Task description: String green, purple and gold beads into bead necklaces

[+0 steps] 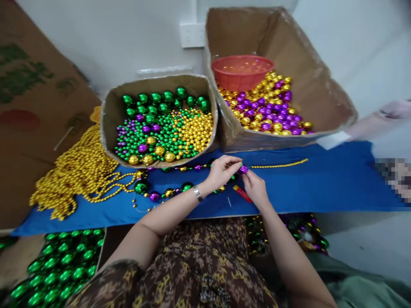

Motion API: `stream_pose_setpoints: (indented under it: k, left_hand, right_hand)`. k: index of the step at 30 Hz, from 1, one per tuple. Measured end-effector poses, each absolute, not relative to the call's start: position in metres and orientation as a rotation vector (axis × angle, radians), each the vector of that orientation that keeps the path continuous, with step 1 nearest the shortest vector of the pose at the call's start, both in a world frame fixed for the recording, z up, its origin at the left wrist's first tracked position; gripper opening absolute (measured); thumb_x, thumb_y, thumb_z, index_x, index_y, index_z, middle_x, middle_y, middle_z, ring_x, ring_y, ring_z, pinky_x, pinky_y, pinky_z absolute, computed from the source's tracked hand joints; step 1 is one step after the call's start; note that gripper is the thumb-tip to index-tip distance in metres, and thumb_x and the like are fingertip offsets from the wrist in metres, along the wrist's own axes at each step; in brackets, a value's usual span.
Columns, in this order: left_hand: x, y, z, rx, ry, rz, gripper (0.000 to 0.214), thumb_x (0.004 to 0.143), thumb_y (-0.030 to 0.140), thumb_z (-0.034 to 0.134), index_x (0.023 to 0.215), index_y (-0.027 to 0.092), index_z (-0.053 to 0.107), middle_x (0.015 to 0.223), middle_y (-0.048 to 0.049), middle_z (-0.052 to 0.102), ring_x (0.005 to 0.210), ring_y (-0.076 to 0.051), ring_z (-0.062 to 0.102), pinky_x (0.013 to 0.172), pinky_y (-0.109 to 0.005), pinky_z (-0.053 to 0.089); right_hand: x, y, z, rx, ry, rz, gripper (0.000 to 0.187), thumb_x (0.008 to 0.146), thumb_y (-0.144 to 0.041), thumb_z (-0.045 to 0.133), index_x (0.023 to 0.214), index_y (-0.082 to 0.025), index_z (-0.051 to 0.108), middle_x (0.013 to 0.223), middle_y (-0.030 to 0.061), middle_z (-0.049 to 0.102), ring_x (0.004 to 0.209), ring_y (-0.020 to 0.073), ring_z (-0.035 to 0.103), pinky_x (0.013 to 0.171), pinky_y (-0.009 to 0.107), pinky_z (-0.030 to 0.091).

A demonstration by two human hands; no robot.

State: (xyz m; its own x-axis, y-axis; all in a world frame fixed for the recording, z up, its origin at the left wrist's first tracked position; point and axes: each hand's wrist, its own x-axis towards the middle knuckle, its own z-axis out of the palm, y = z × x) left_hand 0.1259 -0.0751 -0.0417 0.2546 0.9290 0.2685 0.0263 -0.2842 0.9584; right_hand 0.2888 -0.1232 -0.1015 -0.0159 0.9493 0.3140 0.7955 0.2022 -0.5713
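Together, left hand (222,170) and right hand (255,186) (fingertips tight) on one purple bead (243,169)

The one view came from the person's head, above their lap, and faced forward and down across the blue table (337,179) toward the wall (128,34). It sat close. The left hand (221,171) and right hand (255,188) met mid-picture by the table's near edge, and the boxes (321,85) along its far edge filled the upper half.
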Motion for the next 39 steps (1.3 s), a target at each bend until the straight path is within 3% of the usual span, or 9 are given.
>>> stream_pose_setpoints:
  k: [4,7,13,16,20,27,31,39]
  left_hand:
    - [0.125,-0.073,-0.051,1.625,0.954,1.171,0.019,0.084,0.030,0.063,0.089,0.016,0.073,0.092,-0.0082,0.073,0.084,-0.018,0.067,0.076,-0.028,0.051]
    - [0.123,-0.074,-0.057,1.561,0.977,1.110,0.023,0.085,0.034,0.061,0.092,0.016,0.072,0.092,-0.0082,0.073,0.080,-0.017,0.066,0.071,-0.027,0.051]
    - [0.123,-0.073,-0.061,1.634,0.935,1.067,0.021,0.088,0.033,0.057,0.089,0.016,0.069,0.088,-0.0074,0.071,0.077,-0.016,0.063,0.069,-0.027,0.048]
    - [0.123,-0.067,-0.055,1.750,0.925,1.062,0.019,0.089,0.031,0.054,0.087,0.016,0.067,0.087,-0.0059,0.069,0.078,-0.016,0.061,0.071,-0.027,0.046]
    - [0.129,-0.058,-0.049,1.927,0.855,0.972,0.017,0.088,0.030,0.055,0.084,0.017,0.066,0.080,-0.0043,0.066,0.073,-0.016,0.059,0.067,-0.027,0.042]
    - [0.148,-0.055,-0.050,2.025,0.722,0.873,0.016,0.086,0.028,0.056,0.076,0.017,0.062,0.075,-0.0030,0.061,0.071,-0.016,0.055,0.067,-0.027,0.040]
    - [0.156,-0.049,-0.048,1.821,0.665,0.846,0.022,0.086,0.038,0.058,0.081,0.017,0.060,0.078,-0.0022,0.063,0.069,-0.014,0.055,0.064,-0.025,0.042]
    - [0.161,-0.037,-0.052,1.631,0.648,0.744,0.038,0.084,0.053,0.060,0.081,0.015,0.060,0.064,-0.0011,0.062,0.058,-0.011,0.055,0.057,-0.023,0.043]
  right_hand:
    - [0.282,-0.123,-0.109,-1.614,-1.900,0.482,0.034,0.096,-0.037,0.035,0.100,-0.020,0.064,0.080,0.0085,0.072,0.070,0.0227,0.069,0.063,0.028,0.049]
    - [0.279,-0.126,-0.112,-1.559,-1.955,0.551,0.033,0.096,-0.039,0.037,0.099,-0.020,0.064,0.070,0.0057,0.070,0.061,0.0218,0.067,0.057,0.027,0.048]
    - [0.284,-0.127,-0.112,-1.558,-2.010,0.286,0.033,0.096,-0.037,0.038,0.094,-0.018,0.065,0.086,0.0108,0.072,0.074,0.0233,0.069,0.064,0.031,0.052]
    - [0.292,-0.133,-0.095,-1.617,-1.959,0.226,0.034,0.095,-0.037,0.042,0.113,-0.016,0.062,0.101,0.0129,0.070,0.082,0.0222,0.069,0.070,0.032,0.054]
    - [0.297,-0.136,-0.056,-1.601,-1.710,0.343,0.036,0.097,-0.036,0.044,0.126,-0.019,0.056,0.102,0.0075,0.069,0.066,0.0133,0.064,0.066,0.027,0.054]
    - [0.290,-0.121,-0.025,-1.478,-1.679,0.202,0.022,0.095,-0.032,0.049,0.092,-0.020,0.066,0.089,0.0051,0.068,0.082,0.0155,0.064,0.076,0.027,0.051]
    - [0.304,-0.110,-0.005,-1.497,-1.515,0.241,0.021,0.095,-0.036,0.047,0.094,-0.020,0.061,0.086,0.0033,0.069,0.071,0.0133,0.063,0.068,0.026,0.050]
    - [0.363,-0.083,0.016,-1.382,-1.077,0.238,0.021,0.092,-0.042,0.050,0.091,-0.021,0.052,0.080,0.0004,0.064,0.052,0.0064,0.053,0.050,0.021,0.044]
